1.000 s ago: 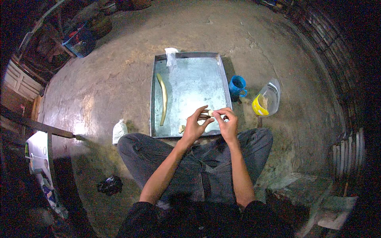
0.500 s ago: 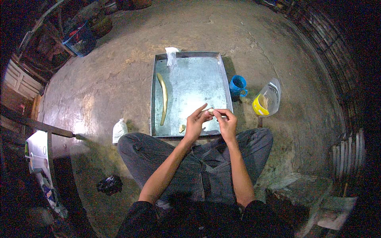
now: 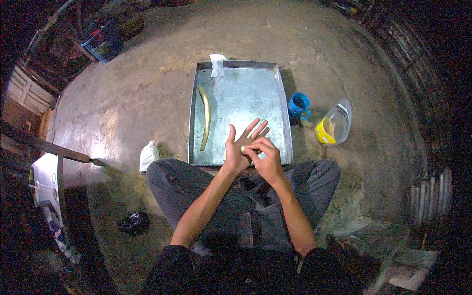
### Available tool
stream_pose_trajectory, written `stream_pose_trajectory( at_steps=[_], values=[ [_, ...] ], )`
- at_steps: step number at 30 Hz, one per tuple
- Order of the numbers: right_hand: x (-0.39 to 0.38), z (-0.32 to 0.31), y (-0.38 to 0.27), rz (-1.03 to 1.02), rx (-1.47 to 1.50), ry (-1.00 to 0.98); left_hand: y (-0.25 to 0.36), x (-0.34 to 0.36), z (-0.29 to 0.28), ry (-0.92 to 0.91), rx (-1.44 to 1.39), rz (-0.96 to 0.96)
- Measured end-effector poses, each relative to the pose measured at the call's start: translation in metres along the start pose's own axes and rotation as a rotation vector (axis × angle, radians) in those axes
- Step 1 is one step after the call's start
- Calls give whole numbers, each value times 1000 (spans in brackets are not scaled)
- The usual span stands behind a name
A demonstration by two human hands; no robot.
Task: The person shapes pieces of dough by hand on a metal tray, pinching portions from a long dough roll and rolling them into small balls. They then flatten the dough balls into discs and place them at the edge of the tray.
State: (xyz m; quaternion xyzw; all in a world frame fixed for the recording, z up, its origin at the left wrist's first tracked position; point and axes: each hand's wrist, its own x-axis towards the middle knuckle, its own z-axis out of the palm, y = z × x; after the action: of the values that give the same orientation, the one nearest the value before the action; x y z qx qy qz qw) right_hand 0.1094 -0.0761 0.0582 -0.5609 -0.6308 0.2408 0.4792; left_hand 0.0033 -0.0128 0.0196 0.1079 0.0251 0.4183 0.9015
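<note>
My left hand (image 3: pixel 239 153) is palm up over the near edge of a shallow metal tray (image 3: pixel 241 93), its fingers stretched and spread. The fingertips of my right hand (image 3: pixel 265 160) pinch a small pale lump of dough (image 3: pixel 244 149) against the left palm. A long, slightly curved, pale yellow strip (image 3: pixel 206 118), possibly rolled dough, lies along the tray's left side. My left hand hides most of the tray's near edge.
A clear bag with white contents (image 3: pixel 217 66) hangs over the tray's far rim. Right of the tray stand a blue mug (image 3: pixel 298 105) and a yellow-and-clear pouch (image 3: pixel 332 129). A white bag (image 3: pixel 149 156) sits by my left knee, a black plastic bag (image 3: pixel 133 223) nearer me.
My left hand has turned palm up and spread its fingers. My right hand has brought the lump of dough down onto that palm. The view has shifted slightly.
</note>
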Motion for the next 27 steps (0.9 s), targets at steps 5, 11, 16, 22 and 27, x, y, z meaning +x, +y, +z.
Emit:
stream_pose_trajectory(
  at_steps=[5, 11, 16, 22, 27],
  values=[
    [3, 0, -1, -11, -10, 26, 1, -1, 6, 16, -66, 35],
    [0, 7, 1, -81, -74, 36, 0, -1, 2, 14, -77, 69],
    [2, 3, 6, -127, -75, 83, 3, 1, 12, -48, -203, 48],
    [4, 5, -8, -112, -161, 3, 4, 0, 7, 3, -99, 76],
    [5, 2, -5, -88, -87, 58, 3, 3, 6, 21, -114, 79]
  ],
)
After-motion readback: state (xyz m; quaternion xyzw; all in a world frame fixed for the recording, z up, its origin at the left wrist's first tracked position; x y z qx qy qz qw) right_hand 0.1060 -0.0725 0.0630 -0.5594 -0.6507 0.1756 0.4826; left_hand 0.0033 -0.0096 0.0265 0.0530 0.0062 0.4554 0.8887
